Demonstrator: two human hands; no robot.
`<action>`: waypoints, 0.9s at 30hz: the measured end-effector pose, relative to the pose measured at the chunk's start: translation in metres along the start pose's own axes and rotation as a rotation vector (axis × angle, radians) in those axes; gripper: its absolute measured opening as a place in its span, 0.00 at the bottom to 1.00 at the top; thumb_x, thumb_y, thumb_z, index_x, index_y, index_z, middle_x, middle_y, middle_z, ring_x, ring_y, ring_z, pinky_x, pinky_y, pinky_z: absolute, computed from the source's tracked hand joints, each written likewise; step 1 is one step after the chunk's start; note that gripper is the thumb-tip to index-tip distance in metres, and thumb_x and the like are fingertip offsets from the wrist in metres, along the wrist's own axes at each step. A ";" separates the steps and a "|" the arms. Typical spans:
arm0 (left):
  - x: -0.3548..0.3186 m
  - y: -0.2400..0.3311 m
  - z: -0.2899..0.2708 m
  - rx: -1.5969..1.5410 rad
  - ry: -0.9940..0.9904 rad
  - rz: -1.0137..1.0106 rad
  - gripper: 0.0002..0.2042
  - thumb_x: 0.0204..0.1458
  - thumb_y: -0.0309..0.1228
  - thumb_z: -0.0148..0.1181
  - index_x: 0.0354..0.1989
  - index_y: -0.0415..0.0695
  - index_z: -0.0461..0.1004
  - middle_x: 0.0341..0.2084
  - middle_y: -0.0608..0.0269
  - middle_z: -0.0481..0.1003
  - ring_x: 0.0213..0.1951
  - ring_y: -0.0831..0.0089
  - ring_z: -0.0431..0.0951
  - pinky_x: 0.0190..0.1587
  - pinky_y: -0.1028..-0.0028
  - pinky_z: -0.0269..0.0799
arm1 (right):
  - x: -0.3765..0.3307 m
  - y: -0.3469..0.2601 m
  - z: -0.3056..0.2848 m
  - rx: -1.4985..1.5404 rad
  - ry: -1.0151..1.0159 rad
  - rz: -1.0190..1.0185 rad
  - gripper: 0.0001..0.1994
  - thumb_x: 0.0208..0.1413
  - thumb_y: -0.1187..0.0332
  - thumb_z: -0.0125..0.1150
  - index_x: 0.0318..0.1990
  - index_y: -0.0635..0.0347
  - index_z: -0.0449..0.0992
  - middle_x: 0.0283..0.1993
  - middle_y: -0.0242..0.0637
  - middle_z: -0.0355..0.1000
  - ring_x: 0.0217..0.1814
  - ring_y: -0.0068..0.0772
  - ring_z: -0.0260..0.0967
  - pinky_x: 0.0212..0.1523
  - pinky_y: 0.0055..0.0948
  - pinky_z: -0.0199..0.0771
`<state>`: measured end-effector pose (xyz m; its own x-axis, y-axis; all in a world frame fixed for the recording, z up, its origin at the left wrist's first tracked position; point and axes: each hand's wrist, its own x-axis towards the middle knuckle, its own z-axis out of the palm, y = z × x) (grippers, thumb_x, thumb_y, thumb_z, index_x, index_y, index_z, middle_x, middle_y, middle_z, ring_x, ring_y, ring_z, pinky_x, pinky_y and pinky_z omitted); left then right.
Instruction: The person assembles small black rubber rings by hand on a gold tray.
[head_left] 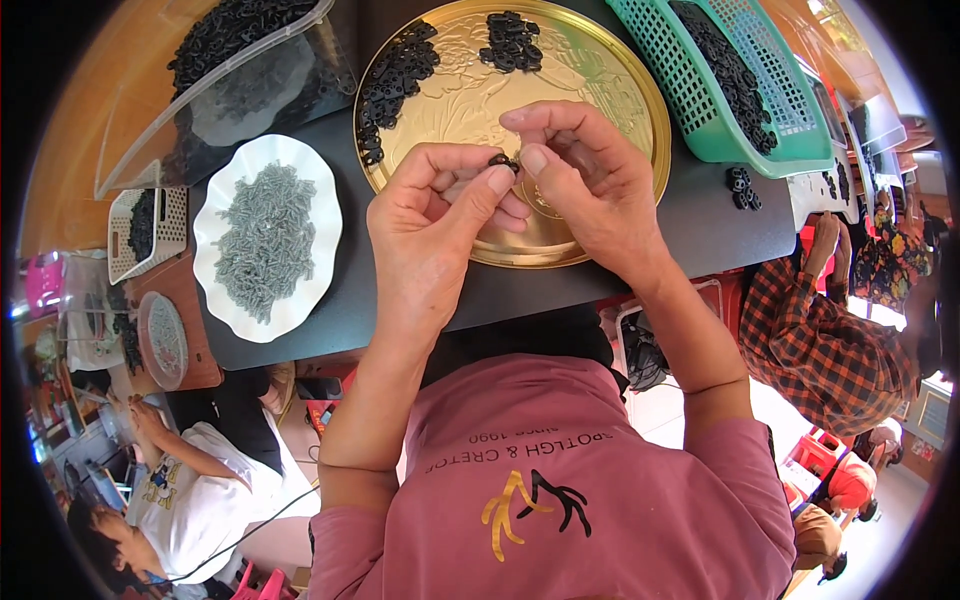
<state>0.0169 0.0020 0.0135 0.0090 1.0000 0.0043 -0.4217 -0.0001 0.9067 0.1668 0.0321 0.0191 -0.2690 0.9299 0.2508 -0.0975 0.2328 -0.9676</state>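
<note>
My left hand [425, 225] pinches a small black plastic part [505, 161] between thumb and fingers. My right hand [600, 190] is close beside it, thumb tip near the part and index finger raised away from the thumb, with nothing visible between them. Both hands are over the near side of a round gold tray [590, 70]. On the tray lie a long pile of black parts [395, 85] at the left and a smaller pile of black parts [511, 42] at the far side. To the left, a scalloped white dish [326, 205] holds many small grey pins [262, 245].
A green perforated basket [715, 150] of black pieces stands at the far right, with a few loose black parts [743, 188] beside it. At the far left is a clear bin [140, 160] of black pieces. Other people sit at both sides, including one in a checked shirt [820, 345].
</note>
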 end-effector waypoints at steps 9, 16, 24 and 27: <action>-0.003 -0.005 0.000 0.039 -0.038 0.018 0.06 0.54 0.18 0.57 0.39 0.33 0.72 0.27 0.57 0.77 0.28 0.75 0.79 0.33 0.79 0.75 | 0.003 -0.006 -0.003 0.058 -0.096 0.112 0.12 0.57 0.79 0.52 0.49 0.63 0.71 0.34 0.26 0.65 0.37 0.15 0.65 0.44 0.19 0.68; 0.001 -0.003 -0.001 0.006 -0.017 -0.019 0.07 0.54 0.20 0.57 0.41 0.33 0.71 0.27 0.57 0.77 0.28 0.75 0.79 0.33 0.80 0.76 | 0.002 -0.006 -0.009 0.028 -0.071 0.060 0.12 0.57 0.77 0.53 0.49 0.64 0.71 0.37 0.28 0.68 0.39 0.16 0.66 0.45 0.21 0.69; 0.001 0.000 -0.003 -0.023 -0.004 -0.041 0.08 0.54 0.21 0.58 0.42 0.34 0.71 0.28 0.57 0.77 0.28 0.75 0.79 0.33 0.79 0.76 | 0.003 -0.001 -0.020 -0.280 -0.055 -0.047 0.06 0.56 0.72 0.58 0.39 0.65 0.73 0.34 0.33 0.72 0.35 0.22 0.70 0.38 0.24 0.70; 0.001 0.002 -0.003 -0.005 0.001 -0.061 0.08 0.55 0.22 0.58 0.42 0.34 0.72 0.28 0.58 0.77 0.28 0.76 0.79 0.33 0.79 0.76 | 0.008 -0.004 -0.028 -0.631 -0.132 -0.279 0.06 0.56 0.70 0.59 0.34 0.64 0.72 0.31 0.37 0.71 0.30 0.30 0.70 0.32 0.27 0.69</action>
<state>0.0132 0.0026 0.0144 0.0335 0.9981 -0.0514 -0.4250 0.0608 0.9032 0.1921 0.0465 0.0244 -0.4330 0.7784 0.4546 0.3846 0.6156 -0.6878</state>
